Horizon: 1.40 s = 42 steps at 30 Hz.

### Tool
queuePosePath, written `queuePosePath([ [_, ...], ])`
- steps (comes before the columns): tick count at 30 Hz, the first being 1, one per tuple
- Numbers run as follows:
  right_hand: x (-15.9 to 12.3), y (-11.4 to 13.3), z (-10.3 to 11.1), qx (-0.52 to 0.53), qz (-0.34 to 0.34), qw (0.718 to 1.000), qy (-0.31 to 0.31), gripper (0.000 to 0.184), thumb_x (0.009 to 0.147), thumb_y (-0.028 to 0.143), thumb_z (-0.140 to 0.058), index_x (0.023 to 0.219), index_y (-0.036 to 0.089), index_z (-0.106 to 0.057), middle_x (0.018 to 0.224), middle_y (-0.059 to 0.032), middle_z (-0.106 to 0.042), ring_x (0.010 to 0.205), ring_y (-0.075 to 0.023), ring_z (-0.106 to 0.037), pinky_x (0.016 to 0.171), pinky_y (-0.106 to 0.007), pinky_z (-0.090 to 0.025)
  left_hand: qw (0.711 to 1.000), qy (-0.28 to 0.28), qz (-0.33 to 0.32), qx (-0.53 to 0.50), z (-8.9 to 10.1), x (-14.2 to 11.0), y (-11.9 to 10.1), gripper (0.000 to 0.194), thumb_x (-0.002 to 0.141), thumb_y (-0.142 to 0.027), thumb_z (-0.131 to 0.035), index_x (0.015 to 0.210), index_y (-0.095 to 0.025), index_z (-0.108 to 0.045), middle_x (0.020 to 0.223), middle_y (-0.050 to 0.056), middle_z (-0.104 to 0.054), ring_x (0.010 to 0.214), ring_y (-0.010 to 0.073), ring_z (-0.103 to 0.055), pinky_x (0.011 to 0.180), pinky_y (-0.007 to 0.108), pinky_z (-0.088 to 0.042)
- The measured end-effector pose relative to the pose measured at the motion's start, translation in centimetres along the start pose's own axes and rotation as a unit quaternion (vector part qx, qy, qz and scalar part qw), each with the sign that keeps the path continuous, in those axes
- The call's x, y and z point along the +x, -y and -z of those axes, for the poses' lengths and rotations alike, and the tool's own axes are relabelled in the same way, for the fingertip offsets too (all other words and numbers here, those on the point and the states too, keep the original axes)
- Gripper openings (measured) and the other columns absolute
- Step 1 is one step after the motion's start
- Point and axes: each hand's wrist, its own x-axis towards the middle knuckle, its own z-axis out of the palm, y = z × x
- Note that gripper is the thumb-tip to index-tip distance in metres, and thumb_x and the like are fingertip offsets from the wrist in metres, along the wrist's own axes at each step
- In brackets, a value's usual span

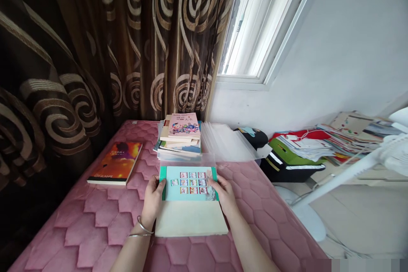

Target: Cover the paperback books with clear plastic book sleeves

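Note:
Between my two hands is a book (pixel 189 176) with a light blue cover, green side edges and rows of small pictures. My left hand (pixel 153 196) grips its left edge, thumb on top. On the opposite edge my right hand (pixel 225 194) holds it in the same way. A strip of clear plastic (pixel 188 159) sticks out past the far edge of the book. Nearer to me lies a plain cream surface (pixel 191 219); whether it is part of this book or another one under it, I cannot tell.
Behind the held book stands a stack of books (pixel 183 127), a pink one on top. Clear plastic sheets (pixel 228 142) lie to its right. An orange book (pixel 116 162) rests at the left of the pink quilted bed (pixel 95 225). A white fan (pixel 338 178) and bags occupy the right.

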Motion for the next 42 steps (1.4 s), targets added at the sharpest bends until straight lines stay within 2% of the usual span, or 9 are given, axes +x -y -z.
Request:
queuePosePath([
  [5, 0.0, 0.3, -0.1, 0.002, 0.003, 1.0, -0.001, 0.036, 0.065, 0.05, -0.073, 0.084, 0.02, -0.071, 0.084, -0.0031, -0.071, 0.078, -0.0235, -0.062, 0.064, -0.028, -0.048, 1.0, 0.0, 0.011, 0.006, 0.0, -0.1, -0.1, 0.028, 0.072, -0.047, -0.062, 0.071, -0.022, -0.05, 0.067, -0.004, -0.056, 0.064, 0.0142, -0.05, 0.06, 0.024, -0.039],
  [12, 0.3, -0.4, 0.0, -0.037, 0.007, 0.999, -0.011, 0.041, 0.068, 0.058, -0.069, 0.078, 0.018, -0.069, 0.074, -0.0033, -0.068, 0.068, -0.0199, -0.059, 0.058, -0.027, -0.045, 1.0, 0.005, 0.009, 0.009, 0.1, -0.4, -0.5, 0.022, 0.073, -0.042, -0.059, 0.074, -0.02, -0.055, 0.072, -0.001, -0.061, 0.069, 0.0163, -0.053, 0.063, 0.025, -0.04],
  [17, 0.1, -0.2, 0.1, -0.022, 0.003, 1.0, -0.005, 0.035, 0.07, 0.052, -0.069, 0.081, 0.019, -0.069, 0.076, -0.0028, -0.068, 0.07, -0.0197, -0.059, 0.06, -0.027, -0.045, 1.0, 0.004, 0.012, 0.007, 0.1, -0.3, -0.3, 0.023, 0.074, -0.042, -0.059, 0.071, -0.021, -0.052, 0.069, -0.003, -0.057, 0.064, 0.0145, -0.049, 0.06, 0.024, -0.039],
  [22, -0.2, 0.4, -0.1, 0.002, -0.004, 1.0, 0.001, 0.036, 0.067, 0.049, -0.071, 0.089, 0.02, -0.07, 0.081, -0.0027, -0.07, 0.078, -0.0236, -0.063, 0.064, -0.028, -0.047, 1.0, 0.003, 0.007, 0.016, 0.1, -0.3, -0.1, 0.026, 0.076, -0.045, -0.059, 0.07, -0.021, -0.049, 0.066, -0.004, -0.053, 0.062, 0.0133, -0.046, 0.058, 0.024, -0.038],
  [27, 0.1, 0.0, -0.1, -0.028, 0.015, 0.999, -0.005, 0.04, 0.068, 0.054, -0.07, 0.089, 0.019, -0.072, 0.084, -0.0052, -0.071, 0.082, -0.0254, -0.063, 0.068, -0.031, -0.049, 1.0, 0.003, 0.004, 0.025, 0.1, -0.2, 0.0, 0.028, 0.076, -0.048, -0.058, 0.072, -0.021, -0.051, 0.068, -0.003, -0.057, 0.064, 0.015, -0.049, 0.059, 0.025, -0.038],
  [35, 0.2, -0.3, 0.0, -0.042, 0.027, 0.999, -0.006, 0.041, 0.07, 0.055, -0.067, 0.091, 0.02, -0.072, 0.087, -0.0059, -0.072, 0.084, -0.0253, -0.063, 0.07, -0.031, -0.05, 1.0, 0.01, 0.003, 0.017, 0.2, -0.1, -0.1, 0.023, 0.073, -0.043, -0.06, 0.074, -0.021, -0.055, 0.073, 0.0, -0.061, 0.07, 0.0172, -0.054, 0.063, 0.026, -0.041],
  [42, -0.2, 0.9, 0.5, -0.014, -0.005, 0.999, 0.044, 0.034, 0.069, 0.048, -0.07, 0.091, 0.022, -0.072, 0.087, -0.0034, -0.072, 0.082, -0.0255, -0.064, 0.07, -0.032, -0.049, 1.0, 0.009, 0.009, 0.02, 0.1, 0.0, 0.4, 0.026, 0.075, -0.046, -0.059, 0.073, -0.021, -0.051, 0.071, -0.003, -0.058, 0.066, 0.015, -0.05, 0.061, 0.024, -0.039],
])
